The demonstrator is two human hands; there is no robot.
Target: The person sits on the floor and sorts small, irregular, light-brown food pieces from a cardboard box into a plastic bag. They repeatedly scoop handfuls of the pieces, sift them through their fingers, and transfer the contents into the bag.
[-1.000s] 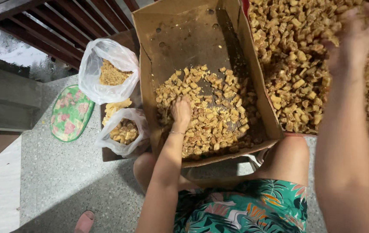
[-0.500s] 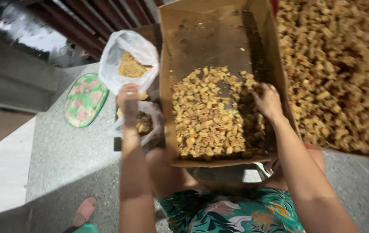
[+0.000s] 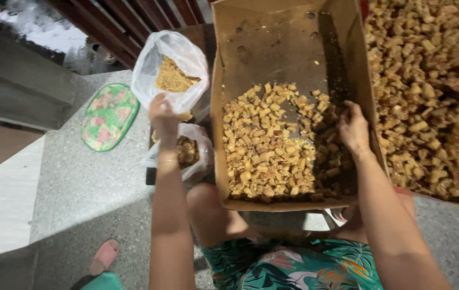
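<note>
Far left, a flowered mat (image 3: 109,115) is lying on the speckled floor (image 3: 79,188), and a pink sandal (image 3: 103,256) is peeking in below. The left hand (image 3: 163,114) is hovering over a small bag (image 3: 186,153) of fried cubes, fingers bunched as if pinching a few pieces, though I cannot tell what it is holding. Behind it a bigger bag (image 3: 171,70) is standing open. Moving right, the box (image 3: 272,32) is resting on the knees, cubes (image 3: 267,145) heaped at its near end. The right hand (image 3: 353,129) is lying loosely curled on that heap, not clenched. These cubes are looking light, dry and crumbly, so a gentle scooped handful is probably suiting them best. Far right, a larger heap (image 3: 433,91) is filling the edge.
</note>
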